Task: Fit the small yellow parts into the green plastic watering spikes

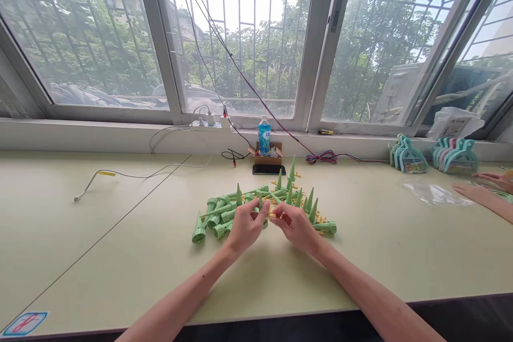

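My left hand (245, 227) is closed around a green plastic spike (260, 201), whose pointed tip sticks up above the fingers. Facing it, my right hand (297, 224) pinches a small yellow plastic piece (272, 215) close to the spike's side. Whether the two parts touch is too small to tell. Behind and beside both hands lies a pile of similar green spikes (221, 208), some lying flat and some pointing up. Several yellow pieces (320, 218) are scattered among them on the right. My fingers hide part of the held spike.
Behind the pile are a black phone (269, 170) and a small cardboard box (269, 160) with a blue bottle (264, 138). Cables (323, 157) run along the pale table (140, 256). At right, another person's hands (476, 192) are near teal hangers (455, 155) and a plastic bag (436, 193).
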The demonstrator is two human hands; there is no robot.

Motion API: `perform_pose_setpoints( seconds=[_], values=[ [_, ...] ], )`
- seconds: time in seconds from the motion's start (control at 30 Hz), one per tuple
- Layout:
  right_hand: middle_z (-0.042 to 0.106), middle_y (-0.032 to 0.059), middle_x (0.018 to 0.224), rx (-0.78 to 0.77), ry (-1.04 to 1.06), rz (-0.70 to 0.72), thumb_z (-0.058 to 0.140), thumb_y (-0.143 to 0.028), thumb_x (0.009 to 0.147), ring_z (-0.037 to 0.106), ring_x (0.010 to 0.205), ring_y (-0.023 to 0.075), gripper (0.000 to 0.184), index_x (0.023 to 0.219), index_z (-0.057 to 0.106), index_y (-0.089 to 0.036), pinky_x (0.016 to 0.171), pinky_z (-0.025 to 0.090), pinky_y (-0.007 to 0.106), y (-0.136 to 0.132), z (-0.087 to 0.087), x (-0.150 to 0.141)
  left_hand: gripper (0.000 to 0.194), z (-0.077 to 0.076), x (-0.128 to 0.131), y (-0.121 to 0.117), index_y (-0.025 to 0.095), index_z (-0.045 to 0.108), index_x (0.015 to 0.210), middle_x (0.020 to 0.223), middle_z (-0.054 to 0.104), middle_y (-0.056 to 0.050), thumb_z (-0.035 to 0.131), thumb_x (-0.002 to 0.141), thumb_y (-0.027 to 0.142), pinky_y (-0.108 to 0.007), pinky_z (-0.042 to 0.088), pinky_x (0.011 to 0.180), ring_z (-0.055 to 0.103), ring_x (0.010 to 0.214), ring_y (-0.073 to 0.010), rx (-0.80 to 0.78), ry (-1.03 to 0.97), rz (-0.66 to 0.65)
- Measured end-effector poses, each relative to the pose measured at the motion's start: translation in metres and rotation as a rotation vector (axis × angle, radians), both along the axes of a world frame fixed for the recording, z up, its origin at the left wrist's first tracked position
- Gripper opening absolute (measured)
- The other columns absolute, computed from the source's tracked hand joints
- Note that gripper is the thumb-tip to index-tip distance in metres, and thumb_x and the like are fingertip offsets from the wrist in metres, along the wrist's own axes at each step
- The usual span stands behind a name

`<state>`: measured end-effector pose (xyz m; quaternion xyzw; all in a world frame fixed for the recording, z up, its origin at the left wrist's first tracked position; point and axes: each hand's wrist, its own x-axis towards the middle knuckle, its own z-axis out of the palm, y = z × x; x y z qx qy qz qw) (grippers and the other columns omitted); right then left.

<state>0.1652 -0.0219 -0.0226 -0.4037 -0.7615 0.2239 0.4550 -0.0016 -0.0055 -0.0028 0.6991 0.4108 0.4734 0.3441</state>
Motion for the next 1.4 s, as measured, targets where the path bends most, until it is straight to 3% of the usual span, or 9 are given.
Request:
perform_pose_setpoints(
  seconds=[0.77, 1.2, 1.4],
  values=[
    [0.048, -0.0029, 0.063, -0.013, -0.029, 0.019, 0.054, -0.032, 0.092, 0.04, 0.052, 0.0099, 0.019, 0.079, 0.054, -0.018, 0.052, 0.033, 0.024, 0.0007, -0.0005, 0.0009, 0.039, 0.0034, -0.0013, -0.0049, 0.019, 0.041, 0.064, 0.054, 0.024, 0.006, 0.051, 0.088, 0.047, -0.022, 0.013, 0.043, 0.02, 0.046, -0.0072, 0.104, 0.093, -0.021],
    [0.048, -0.0031, 0.063, -0.024, -0.033, 0.019, 0.054, -0.03, 0.091, 0.037, 0.053, 0.0102, 0.017, 0.081, 0.056, -0.018, 0.053, 0.033, 0.024, 0.0012, -0.0014, 0.0015, 0.041, 0.0052, -0.0008, -0.0058, 0.021, 0.028, 0.062, 0.054, 0.02, 0.006, 0.051, 0.089, 0.042, -0.023, 0.013, 0.044, 0.019, 0.047, -0.008, 0.159, 0.138, 0.008],
    [0.045, -0.0033, 0.06, -0.009, -0.039, 0.008, 0.053, -0.033, 0.092, 0.035, 0.051, 0.0105, 0.021, 0.077, 0.054, -0.018, 0.052, 0.032, 0.025, 0.0007, -0.0012, 0.0005, 0.044, 0.0021, -0.0016, -0.0034, 0.021, 0.027, 0.063, 0.056, 0.019, 0.007, 0.049, 0.09, 0.048, -0.023, 0.013, 0.045, 0.019, 0.046, -0.0074, 0.141, 0.126, 0.009]
  ],
)
